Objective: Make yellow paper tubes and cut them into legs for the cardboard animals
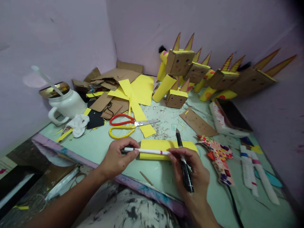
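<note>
My left hand (117,156) pinches the left end of a thin white stick (147,151) that lies across a yellow paper-covered piece (166,146) on the green table (99,145). My right hand (193,172) touches the stick's right end near a pink band, and it is closed round a black marker (182,160) whose tip points away from me. Both hands sit near the table's front edge.
Red and yellow scissors (125,125) lie just beyond the hands. Yellow paper and cardboard scraps (123,88) pile at the back, with spiked cardboard box figures (197,72) along the wall. A white jug (65,103) stands left; a phone on a patterned box (228,118) and decorated paper pieces (219,155) lie right.
</note>
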`<state>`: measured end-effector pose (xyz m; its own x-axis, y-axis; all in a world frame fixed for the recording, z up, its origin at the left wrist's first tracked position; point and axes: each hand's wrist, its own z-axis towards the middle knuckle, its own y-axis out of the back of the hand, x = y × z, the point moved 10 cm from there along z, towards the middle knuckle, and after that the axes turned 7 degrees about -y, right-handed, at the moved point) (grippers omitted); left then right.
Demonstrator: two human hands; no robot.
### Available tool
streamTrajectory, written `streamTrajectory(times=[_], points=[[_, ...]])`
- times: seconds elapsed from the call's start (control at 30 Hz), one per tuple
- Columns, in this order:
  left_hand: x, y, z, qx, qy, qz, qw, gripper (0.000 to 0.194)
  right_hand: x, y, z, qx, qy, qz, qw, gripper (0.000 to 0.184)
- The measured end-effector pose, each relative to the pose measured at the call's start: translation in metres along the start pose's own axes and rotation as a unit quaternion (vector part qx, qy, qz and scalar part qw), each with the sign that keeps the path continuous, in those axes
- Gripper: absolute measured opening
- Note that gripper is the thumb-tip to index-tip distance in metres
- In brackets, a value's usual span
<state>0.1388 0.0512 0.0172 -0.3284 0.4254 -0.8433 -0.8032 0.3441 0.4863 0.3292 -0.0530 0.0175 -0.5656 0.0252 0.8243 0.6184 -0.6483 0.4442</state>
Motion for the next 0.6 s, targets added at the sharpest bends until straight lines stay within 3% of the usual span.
streamTrajectory(times=[0.6], points=[[0.0094, 0.0017, -0.0039, -0.017, 0.013, -0.025, 0.999, 0.011, 0.0036, -0.0038, -0.0023, 0.007, 0.014, -0.003, 1.0, 0.008]])
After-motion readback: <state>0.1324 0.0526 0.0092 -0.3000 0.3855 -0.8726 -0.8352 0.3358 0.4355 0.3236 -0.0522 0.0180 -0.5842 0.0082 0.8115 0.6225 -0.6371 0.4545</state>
